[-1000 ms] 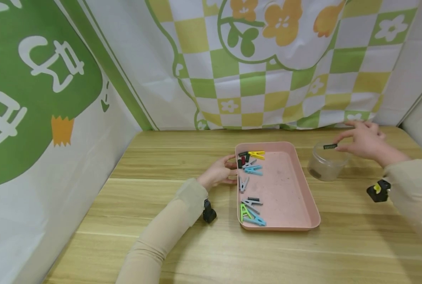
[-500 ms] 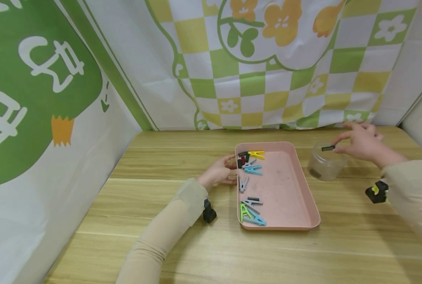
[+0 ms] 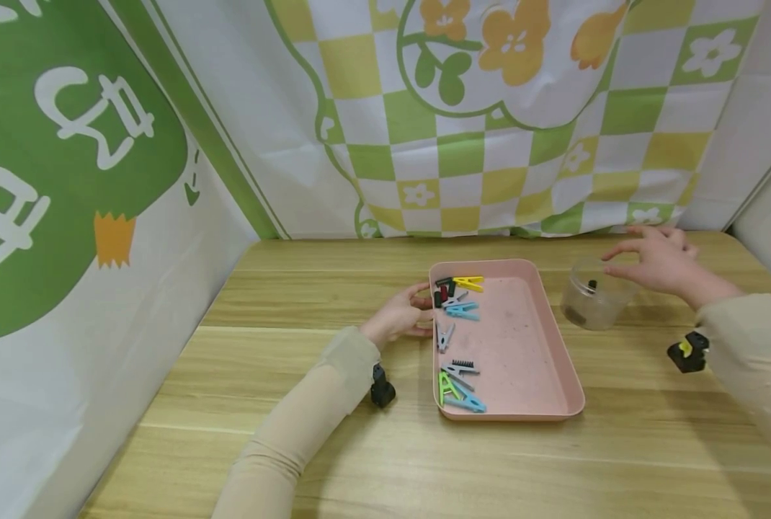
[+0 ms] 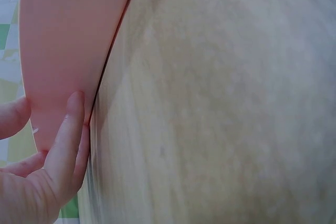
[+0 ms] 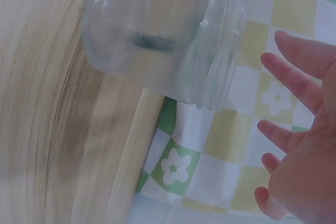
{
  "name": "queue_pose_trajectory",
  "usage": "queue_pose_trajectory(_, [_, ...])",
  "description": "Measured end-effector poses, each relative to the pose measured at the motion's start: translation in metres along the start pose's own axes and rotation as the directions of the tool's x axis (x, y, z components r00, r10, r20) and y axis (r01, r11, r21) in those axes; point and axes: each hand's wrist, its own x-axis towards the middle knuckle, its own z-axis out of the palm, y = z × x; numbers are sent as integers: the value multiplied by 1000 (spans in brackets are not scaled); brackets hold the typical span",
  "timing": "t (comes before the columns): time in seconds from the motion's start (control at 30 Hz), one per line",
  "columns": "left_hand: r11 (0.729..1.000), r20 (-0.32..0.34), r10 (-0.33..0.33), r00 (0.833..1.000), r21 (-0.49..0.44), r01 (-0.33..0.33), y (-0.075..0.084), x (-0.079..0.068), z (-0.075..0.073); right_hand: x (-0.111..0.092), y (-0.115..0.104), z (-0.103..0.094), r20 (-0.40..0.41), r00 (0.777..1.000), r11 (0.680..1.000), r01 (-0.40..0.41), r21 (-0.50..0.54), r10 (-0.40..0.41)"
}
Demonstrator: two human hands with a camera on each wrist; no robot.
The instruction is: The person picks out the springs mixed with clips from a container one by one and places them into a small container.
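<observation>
My right hand [image 3: 661, 263] hovers over the mouth of a clear round plastic jar [image 3: 598, 306], its fingers spread and holding nothing. Inside the jar, below the fingertips, shows a small dark piece [image 3: 592, 286], seen earlier with a row of teeth; in the right wrist view this dark piece [image 5: 154, 43] appears midway through the jar wall. Another dark piece [image 3: 575, 316] lies at the jar's bottom. My left hand [image 3: 398, 315] rests against the left side of a pink tray [image 3: 522, 346], straight fingers on its outer wall and thumb at the rim.
Along the tray's left side lie a yellow clothespin [image 3: 468, 282], a blue clothespin [image 3: 463, 311], a grey clothespin [image 3: 445, 336], a green clothespin [image 3: 447, 388] and small dark and red pieces [image 3: 444, 293]. A checked cloth [image 3: 463, 166] hangs behind the wooden table [image 3: 333, 303].
My right hand lowered the dark toothed piece slightly to the jar's mouth and let it go; it now shows inside the jar. The left hand and tray stay in place.
</observation>
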Motion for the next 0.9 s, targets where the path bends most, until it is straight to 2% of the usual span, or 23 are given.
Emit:
queue_pose_trajectory(0.73, [1000,-4,7,1000,18,-7,0,0,0,-4,-8,-2,18,1000,1000,-9,10,8])
queue_pose_trajectory(0.9, [1000,-8,6,1000,27,-6,-1,0,0,-4,-13,2,12,1000,999,21,24,-22])
